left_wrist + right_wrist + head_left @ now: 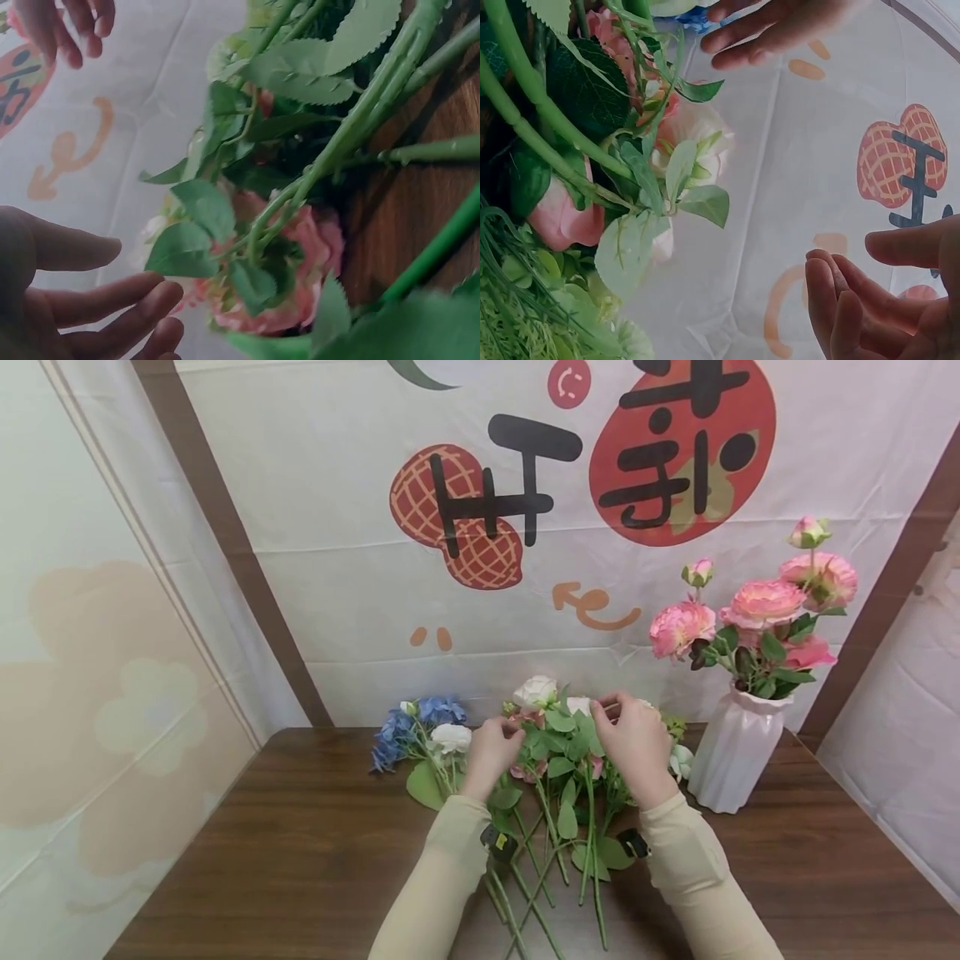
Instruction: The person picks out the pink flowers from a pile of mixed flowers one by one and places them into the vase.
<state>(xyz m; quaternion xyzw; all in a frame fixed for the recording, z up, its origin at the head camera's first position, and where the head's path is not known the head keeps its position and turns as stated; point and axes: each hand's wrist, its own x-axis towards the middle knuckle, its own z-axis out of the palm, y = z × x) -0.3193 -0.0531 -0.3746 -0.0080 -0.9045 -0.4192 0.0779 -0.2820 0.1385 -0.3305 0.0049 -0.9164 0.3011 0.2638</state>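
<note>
Between the left hand (492,756) and the right hand (636,747), both with loosely bent fingers gripping nothing, lie ruffled pink and white flowers (536,692) with toothed leaves (558,721) and smooth, knobbed stems (597,902). Cream-sleeved forearms (435,885) reach forward from either side, angled inward. Beneath the hands spreads a brown wood-grained table (300,860); right of the right hand stands a pleated white vase (731,752), and beyond both hangs creased, printed cloth (322,552).

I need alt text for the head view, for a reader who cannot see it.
A person's left hand and right hand are at either side of loose pink and white flowers lying on a dark wooden table. Blue flowers lie at the left; at the right stands a white vase holding pink blooms.
</note>
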